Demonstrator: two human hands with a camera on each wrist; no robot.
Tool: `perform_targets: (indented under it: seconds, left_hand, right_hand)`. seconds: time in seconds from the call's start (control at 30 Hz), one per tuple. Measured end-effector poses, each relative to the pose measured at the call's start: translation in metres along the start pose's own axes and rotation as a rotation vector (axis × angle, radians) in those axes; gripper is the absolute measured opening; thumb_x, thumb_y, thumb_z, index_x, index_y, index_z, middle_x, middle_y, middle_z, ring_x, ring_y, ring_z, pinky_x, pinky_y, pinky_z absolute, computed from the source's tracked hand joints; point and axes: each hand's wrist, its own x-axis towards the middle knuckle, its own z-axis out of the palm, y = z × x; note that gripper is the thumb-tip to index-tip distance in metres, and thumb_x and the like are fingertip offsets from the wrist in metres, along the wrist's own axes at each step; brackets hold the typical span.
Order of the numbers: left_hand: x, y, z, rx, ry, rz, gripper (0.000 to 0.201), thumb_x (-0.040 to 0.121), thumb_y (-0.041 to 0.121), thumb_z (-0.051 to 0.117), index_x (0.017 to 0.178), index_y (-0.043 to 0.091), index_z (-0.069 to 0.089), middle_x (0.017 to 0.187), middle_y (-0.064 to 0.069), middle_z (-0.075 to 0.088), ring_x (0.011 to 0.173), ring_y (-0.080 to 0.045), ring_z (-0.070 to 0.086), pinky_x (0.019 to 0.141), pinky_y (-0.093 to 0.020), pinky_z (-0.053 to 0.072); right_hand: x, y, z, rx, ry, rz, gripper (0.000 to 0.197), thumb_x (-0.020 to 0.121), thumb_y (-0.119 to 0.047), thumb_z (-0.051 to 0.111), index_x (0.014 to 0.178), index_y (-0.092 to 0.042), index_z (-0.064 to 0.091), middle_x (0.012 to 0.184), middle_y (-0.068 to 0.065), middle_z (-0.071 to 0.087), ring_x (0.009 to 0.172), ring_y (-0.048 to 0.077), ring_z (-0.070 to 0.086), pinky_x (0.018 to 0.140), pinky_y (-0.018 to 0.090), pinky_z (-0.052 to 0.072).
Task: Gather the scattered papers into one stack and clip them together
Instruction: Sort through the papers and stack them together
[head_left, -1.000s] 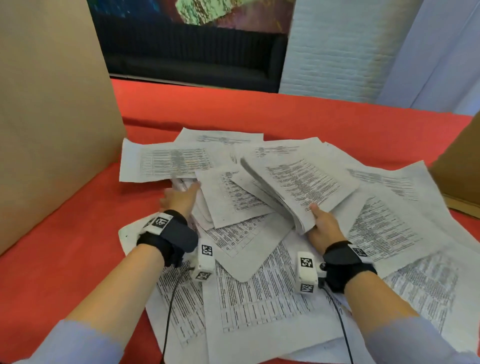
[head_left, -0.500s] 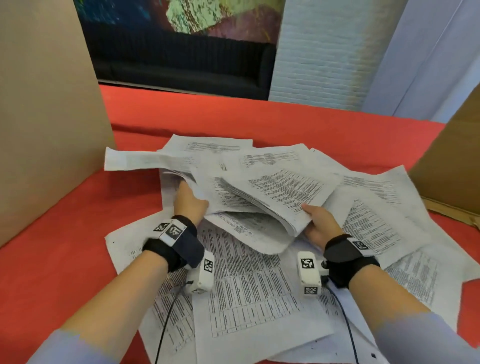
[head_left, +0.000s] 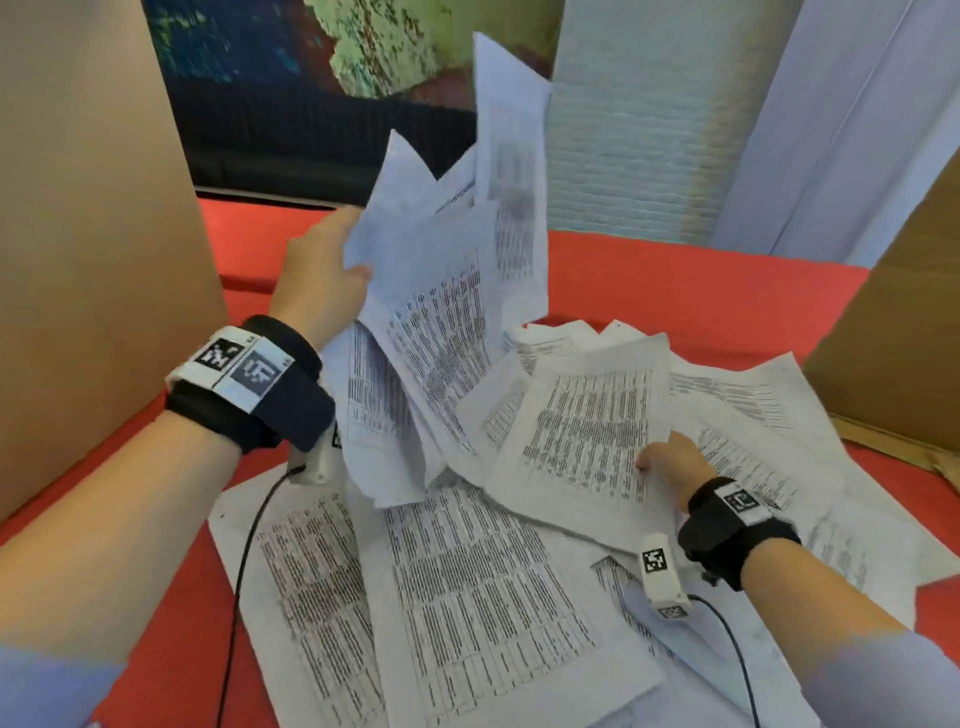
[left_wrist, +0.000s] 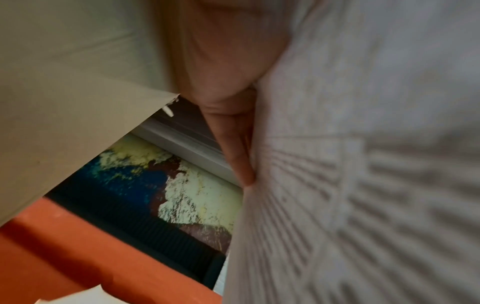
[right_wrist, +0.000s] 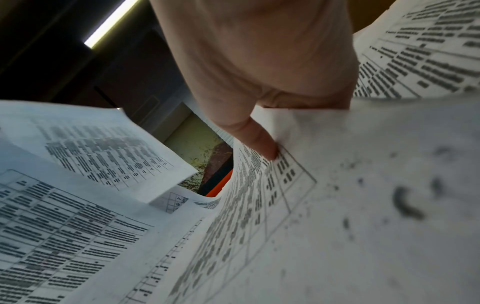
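Observation:
Printed white papers (head_left: 467, 597) lie scattered over the red table (head_left: 675, 280). My left hand (head_left: 322, 270) is raised above the table and grips a loose bunch of sheets (head_left: 447, 291) that stand nearly upright and fan out. In the left wrist view the fingers (left_wrist: 239, 156) press along the edge of that bunch (left_wrist: 363, 164). My right hand (head_left: 670, 462) holds the near corner of a smaller bundle (head_left: 587, 431) lifted off the pile, thumb on top. In the right wrist view its thumb (right_wrist: 259, 139) presses on the printed sheet (right_wrist: 337, 205). No clip is in view.
A tall cardboard panel (head_left: 93, 234) stands at the left and another cardboard panel (head_left: 898, 338) at the right. A dark sofa and a colourful picture (head_left: 322, 62) are behind the table. Thin cables (head_left: 244, 571) trail from both wrist cameras over the papers.
My left hand has lifted its bunch of sheets from the table up into the air, tilting them upright. The right hand keeps hold of its bundle, which has shifted slightly right.

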Motion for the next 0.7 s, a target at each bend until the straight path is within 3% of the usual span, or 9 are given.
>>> perform_targets:
  seconds: [0.2,0.3,0.37,0.47,0.53,0.57,0.6,0.67,0.7]
  left_hand:
    - [0.031,0.012,-0.021,-0.015,0.196,0.051,0.031,0.087,0.001,0.05,0.117,0.005,0.053,0.115,-0.019,0.059,0.107,-0.034,0.054,0.079,-0.024,0.031]
    - [0.047,0.042,-0.043,0.086,0.325,0.174,0.025,0.088,0.007,0.047,0.112,0.001,0.05,0.101,-0.019,0.056,0.092,-0.036,0.051,0.069,-0.028,0.028]
    - [0.059,0.064,-0.054,0.116,0.399,0.24,0.032,0.09,0.013,0.045,0.119,0.001,0.049,0.113,-0.019,0.058,0.104,-0.038,0.051,0.079,-0.032,0.035]
    - [0.08,0.091,-0.061,0.221,0.418,0.266,0.037,0.092,0.019,0.04,0.124,0.0,0.047,0.121,-0.018,0.054,0.114,-0.033,0.05,0.091,-0.039,0.034]
    - [0.094,0.1,-0.06,0.229,0.348,0.228,0.025,0.091,0.015,0.043,0.114,0.007,0.047,0.108,-0.01,0.046,0.098,-0.021,0.044,0.087,-0.037,0.037]
    - [0.101,0.1,-0.057,0.191,0.297,0.223,0.019,0.09,0.013,0.047,0.109,0.013,0.046,0.105,-0.006,0.043,0.093,-0.018,0.038,0.073,-0.038,0.03]
    - [0.104,0.098,-0.054,0.138,0.237,0.216,0.02,0.089,0.012,0.052,0.108,0.016,0.046,0.106,-0.004,0.043,0.092,-0.016,0.036,0.088,-0.017,0.03]
    - [0.108,0.087,-0.044,0.025,0.097,0.19,0.025,0.086,0.012,0.059,0.109,0.013,0.052,0.106,-0.003,0.048,0.092,-0.016,0.042,0.079,-0.022,0.048]
    - [0.109,0.08,-0.038,-0.023,0.026,0.154,0.025,0.084,0.011,0.061,0.107,0.014,0.054,0.105,-0.004,0.05,0.092,-0.016,0.046,0.065,-0.019,0.047]
  right_hand:
    - [0.005,-0.003,-0.008,-0.241,-0.003,0.04,0.014,0.081,0.004,0.055,0.071,-0.004,0.048,0.077,0.015,0.054,0.071,0.028,0.055,0.063,0.031,0.044]
    - [0.003,-0.008,-0.011,-0.391,-0.063,0.024,0.016,0.083,0.0,0.057,0.072,-0.006,0.048,0.071,0.01,0.051,0.058,0.02,0.048,0.052,0.027,0.041]
    - [0.0,-0.009,-0.01,-0.445,-0.104,0.033,0.01,0.085,-0.003,0.056,0.093,-0.001,0.05,0.078,0.012,0.052,0.059,0.021,0.048,0.05,0.026,0.042]
    - [-0.004,-0.013,-0.011,-0.559,-0.195,0.04,0.055,0.089,-0.021,0.065,0.134,0.0,0.041,0.118,0.018,0.058,0.087,0.028,0.058,0.072,0.034,0.054]
    - [-0.009,-0.024,-0.013,-0.547,-0.097,-0.161,0.092,0.085,-0.039,0.071,0.15,-0.001,0.017,0.149,0.019,0.038,0.121,0.03,0.051,0.095,0.037,0.047]
    - [-0.015,-0.035,-0.017,-0.397,-0.041,-0.303,0.103,0.08,-0.043,0.073,0.153,-0.006,0.01,0.156,0.016,0.027,0.133,0.029,0.043,0.104,0.038,0.04]
    - [-0.021,-0.047,-0.02,-0.194,0.006,-0.45,0.105,0.077,-0.044,0.074,0.154,-0.014,0.008,0.158,0.012,0.023,0.137,0.026,0.038,0.108,0.04,0.035]
    - [-0.033,-0.072,-0.029,0.056,0.075,-0.685,0.104,0.075,-0.043,0.077,0.154,-0.026,0.011,0.157,0.003,0.023,0.137,0.017,0.035,0.111,0.037,0.033]
    - [-0.039,-0.085,-0.033,0.093,0.071,-0.742,0.101,0.075,-0.042,0.078,0.153,-0.027,0.015,0.155,-0.001,0.027,0.137,0.012,0.033,0.111,0.034,0.031]
